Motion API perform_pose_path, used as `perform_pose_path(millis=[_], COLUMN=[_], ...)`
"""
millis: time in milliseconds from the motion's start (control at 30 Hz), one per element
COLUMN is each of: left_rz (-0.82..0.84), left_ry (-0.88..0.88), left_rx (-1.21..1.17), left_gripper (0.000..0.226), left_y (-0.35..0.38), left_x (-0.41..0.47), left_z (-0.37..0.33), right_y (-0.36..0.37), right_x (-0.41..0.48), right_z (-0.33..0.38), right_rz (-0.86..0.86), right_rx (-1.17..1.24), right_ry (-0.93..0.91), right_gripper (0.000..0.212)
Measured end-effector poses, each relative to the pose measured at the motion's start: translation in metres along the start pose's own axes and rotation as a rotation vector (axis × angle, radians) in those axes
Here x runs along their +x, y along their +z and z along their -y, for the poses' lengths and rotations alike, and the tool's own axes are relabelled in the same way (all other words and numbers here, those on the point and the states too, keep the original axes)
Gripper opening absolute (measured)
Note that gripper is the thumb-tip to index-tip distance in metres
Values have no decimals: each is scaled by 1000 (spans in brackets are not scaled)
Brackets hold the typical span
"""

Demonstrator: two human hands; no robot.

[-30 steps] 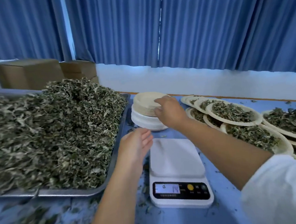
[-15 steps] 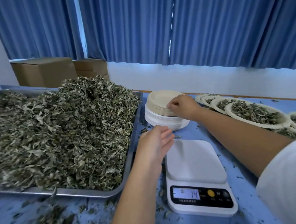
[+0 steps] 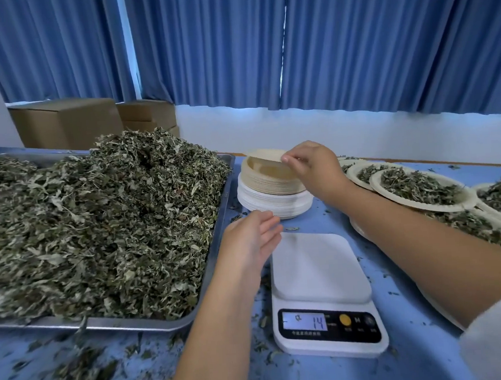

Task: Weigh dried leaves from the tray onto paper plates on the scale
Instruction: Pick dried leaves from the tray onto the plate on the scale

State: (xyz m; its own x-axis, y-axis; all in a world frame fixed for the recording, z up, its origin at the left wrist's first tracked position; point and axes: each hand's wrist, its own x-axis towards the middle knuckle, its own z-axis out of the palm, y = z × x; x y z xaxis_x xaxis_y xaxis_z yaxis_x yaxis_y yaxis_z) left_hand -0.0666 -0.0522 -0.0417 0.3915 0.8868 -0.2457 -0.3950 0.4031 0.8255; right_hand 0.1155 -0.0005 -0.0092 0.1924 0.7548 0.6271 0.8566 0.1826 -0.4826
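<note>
The right hand [image 3: 310, 168] pinches the raised edge of the top paper plate [image 3: 266, 158] on the plate stack [image 3: 273, 188], which stands just beyond the scale [image 3: 320, 274] and beside the tray [image 3: 218, 251] heaped with dried leaves [image 3: 97, 224]. The plates nest tightly, so two may well come away together and throw off the weight. The left hand [image 3: 252, 237] hovers open, fingers relaxed, at the platform's near-left corner; a brush there would disturb the reading. The display [image 3: 306, 324] shows 14 with the platform bare, so every portion is likely to read wrong unless it is zeroed with the plate on. The right forearm crosses just beside the filled plates [image 3: 421, 189] and a careless pull back could spill them onto the worktop [image 3: 403, 357].
</note>
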Motion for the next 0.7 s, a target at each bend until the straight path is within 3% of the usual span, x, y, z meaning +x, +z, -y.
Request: perform_pose_path(millis=[100,267,367,467,700], left_rz=[8,14,-49,-110,-41], left_ry=[44,76,117,142,89], left_rx=[-37,-27,4,146,538], left_gripper=[20,41,24,8,18], left_y=[-1,-10,-16,-17,-17], left_x=[-2,-1,-1,-2,-2], left_z=[-3,-15,-17,-12,2], right_y=[-16,-41,-51,-57,-66], right_x=[-36,-104,-133,-153,-173], right_z=[14,24,23,14,-3], right_rz=[-31,42,97,112,124], right_rx=[45,62,79,124,119], right_ry=[-133,-211,-231,-190,-154], right_gripper=[13,20,23,21,23])
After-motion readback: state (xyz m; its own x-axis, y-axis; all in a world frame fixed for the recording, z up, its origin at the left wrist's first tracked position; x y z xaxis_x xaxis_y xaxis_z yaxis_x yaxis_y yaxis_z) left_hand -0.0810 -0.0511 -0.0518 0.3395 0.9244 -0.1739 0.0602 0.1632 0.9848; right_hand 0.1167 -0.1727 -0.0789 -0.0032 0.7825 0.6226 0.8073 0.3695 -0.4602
